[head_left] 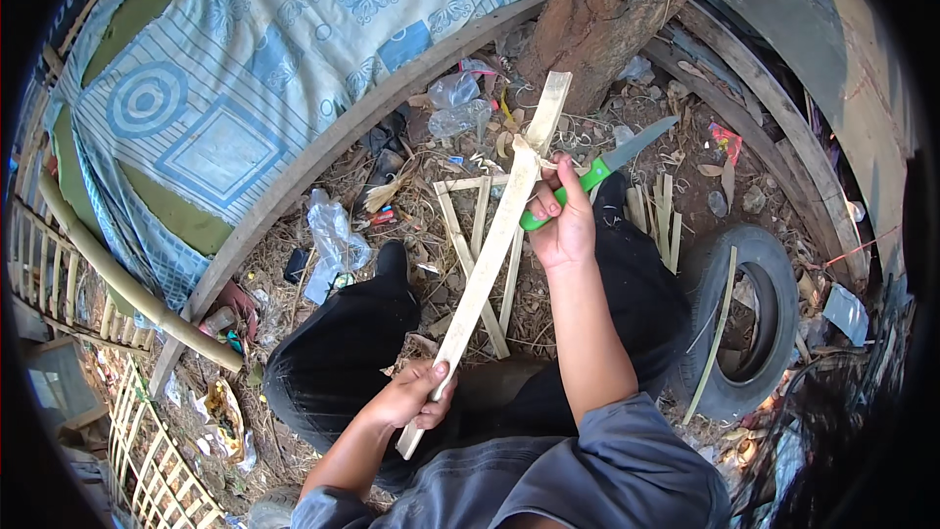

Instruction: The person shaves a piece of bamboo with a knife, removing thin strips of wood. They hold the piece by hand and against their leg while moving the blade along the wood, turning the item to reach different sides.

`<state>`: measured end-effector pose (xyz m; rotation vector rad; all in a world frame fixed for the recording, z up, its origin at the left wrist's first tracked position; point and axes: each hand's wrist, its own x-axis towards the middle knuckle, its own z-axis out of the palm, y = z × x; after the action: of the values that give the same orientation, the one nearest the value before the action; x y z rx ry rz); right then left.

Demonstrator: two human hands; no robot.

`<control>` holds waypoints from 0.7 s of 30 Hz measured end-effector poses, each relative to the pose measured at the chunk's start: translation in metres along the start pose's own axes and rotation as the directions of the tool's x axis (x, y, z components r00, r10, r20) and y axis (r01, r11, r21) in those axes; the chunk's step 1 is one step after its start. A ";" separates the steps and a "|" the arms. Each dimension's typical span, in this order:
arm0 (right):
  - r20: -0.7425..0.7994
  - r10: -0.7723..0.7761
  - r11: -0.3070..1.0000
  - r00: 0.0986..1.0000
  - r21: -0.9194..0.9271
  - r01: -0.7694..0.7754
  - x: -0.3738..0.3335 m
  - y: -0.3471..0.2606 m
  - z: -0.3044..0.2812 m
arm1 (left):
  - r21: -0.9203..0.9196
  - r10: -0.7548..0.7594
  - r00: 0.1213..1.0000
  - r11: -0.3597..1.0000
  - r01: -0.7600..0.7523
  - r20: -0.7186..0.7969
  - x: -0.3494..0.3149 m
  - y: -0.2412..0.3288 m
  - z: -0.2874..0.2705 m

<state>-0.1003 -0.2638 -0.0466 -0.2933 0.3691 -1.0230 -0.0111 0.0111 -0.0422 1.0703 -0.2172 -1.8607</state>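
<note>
A long pale bamboo strip (487, 264) slants up across the middle, over my legs. Closed round its lower part is my left hand (419, 398), with a short end sticking out below the fist. My right hand (566, 225) grips a knife (638, 145) by its green handle, close to the strip's upper part; the blade points up and right, away from the strip. Near those fingers the wood has a ragged, peeled end, and a flat length of bamboo (548, 113) continues beyond it. Whether the two are one piece, I cannot tell.
More bamboo strips (458, 235) lie on the littered ground between my legs, others (666, 220) beside my right leg. A tyre (693, 323) lies at right. Ahead stands a tree trunk (612, 10); at upper left is a platform with a blue patterned cloth (284, 69). Bamboo lattice (147, 451) lies lower left.
</note>
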 end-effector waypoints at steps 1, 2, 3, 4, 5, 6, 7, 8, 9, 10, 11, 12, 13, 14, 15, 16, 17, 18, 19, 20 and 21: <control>0.016 0.048 0.990 0.999 0.132 -0.050 0.000 0.005 -0.003 | -0.067 -0.030 0.997 0.997 0.034 0.070 0.004 -0.003 -0.003; 0.016 0.047 0.990 0.999 0.131 -0.049 0.000 0.008 -0.007 | -0.068 -0.030 0.997 0.997 0.035 0.072 0.009 -0.006 -0.005; 0.009 0.016 0.984 1.000 0.178 -0.017 -0.001 0.011 -0.010 | -0.123 -0.049 0.991 0.990 0.064 0.126 0.013 -0.009 -0.007; 0.000 -0.017 0.975 1.000 0.222 0.016 -0.002 0.013 -0.011 | -0.176 -0.065 0.981 0.980 0.097 0.183 0.016 -0.011 -0.006; -0.035 -0.027 0.968 0.999 0.247 0.035 -0.005 0.013 -0.008 | -0.170 -0.063 0.975 0.980 0.100 0.212 0.017 -0.013 -0.005; -0.037 -0.026 0.968 0.999 0.249 0.035 -0.006 0.012 -0.005 | -0.169 -0.065 0.975 0.980 0.102 0.210 0.019 -0.015 -0.003; -0.060 -0.038 0.970 0.998 0.237 0.051 -0.005 0.012 -0.002 | -0.192 -0.049 0.973 0.977 0.093 0.225 0.021 -0.017 -0.001; -0.090 -0.053 0.975 0.995 0.210 0.071 -0.004 0.012 0.000 | -0.223 -0.035 0.968 0.970 0.093 0.249 0.024 -0.019 -0.002; -0.186 -0.081 0.984 0.979 0.141 0.108 -0.007 0.011 0.011 | -0.219 -0.031 0.976 0.973 0.079 0.216 0.025 -0.021 0.000; -0.193 -0.081 0.986 0.978 0.131 0.107 -0.006 0.015 0.004 | -0.228 -0.034 0.975 0.970 0.085 0.221 0.025 -0.023 -0.001; -0.191 -0.247 0.969 0.950 -0.047 0.242 -0.004 0.013 0.000 | -0.167 -0.023 0.988 0.985 0.049 0.151 0.025 -0.022 0.003; -0.160 -0.404 0.904 0.900 -0.221 0.367 -0.003 0.011 -0.003 | -0.104 -0.007 0.997 0.994 0.016 0.081 0.025 -0.021 0.008; -0.097 -0.498 0.825 0.862 -0.360 0.436 -0.005 0.007 -0.007 | -0.011 0.024 0.999 1.000 -0.024 -0.032 0.024 -0.021 0.016; -0.099 -0.494 0.825 0.864 -0.365 0.430 -0.006 0.007 -0.011 | -0.018 0.021 0.999 1.000 -0.022 -0.033 0.024 -0.022 0.020; -0.083 -0.553 0.754 0.829 -0.473 0.456 -0.006 0.007 -0.016 | 0.106 0.085 0.986 0.992 -0.070 -0.143 0.026 -0.020 0.023; -0.059 -0.608 0.669 0.792 -0.574 0.472 -0.007 0.008 -0.019 | 0.233 0.159 0.957 0.967 -0.102 -0.241 0.027 -0.019 0.025; -0.107 -0.571 0.716 0.814 -0.550 0.430 -0.007 0.009 -0.016 | 0.259 0.157 0.942 0.963 -0.079 -0.298 0.028 -0.017 0.026; -0.104 -0.570 0.714 0.815 -0.553 0.429 -0.007 0.008 -0.015 | 0.254 0.158 0.942 0.964 -0.081 -0.297 0.031 -0.021 0.022; -0.157 -0.511 0.768 0.845 -0.524 0.367 -0.010 0.006 -0.016 | 0.513 0.360 0.881 0.842 -0.165 -0.307 0.038 -0.027 0.015; -0.207 -0.448 0.819 0.869 -0.484 0.307 -0.010 0.004 -0.016 | 0.740 0.551 0.793 0.641 -0.205 -0.258 0.041 -0.023 0.014; -0.187 -0.440 0.796 0.879 -0.535 0.285 -0.011 0.001 -0.019 | 0.653 0.488 0.833 0.725 -0.220 -0.262 0.041 -0.021 0.016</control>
<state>-0.1129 -0.2548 -0.0625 -0.6970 0.8890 -1.3573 -0.0439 -0.0143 -0.0675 1.6973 -0.7512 -1.1668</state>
